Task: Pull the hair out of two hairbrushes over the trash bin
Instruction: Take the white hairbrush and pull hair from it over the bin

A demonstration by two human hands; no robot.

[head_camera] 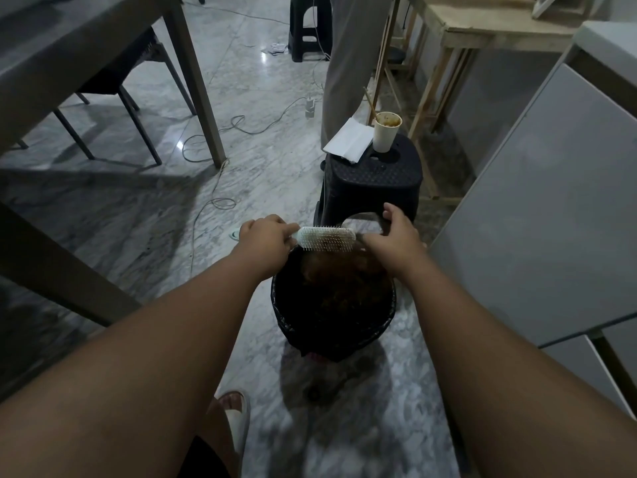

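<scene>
Midway, we judge: our left hand point(263, 236) grips the white hairbrush point(325, 238) by its handle, right hand point(393, 238) pinches hair point(344, 265) hanging below it, trash bin point(277, 307) underneath both hands; second brush unseen.

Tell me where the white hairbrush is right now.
Head view, centre: the white hairbrush is held level over the far rim of the black trash bin, left hand gripping its handle, right hand at its other end.
</scene>
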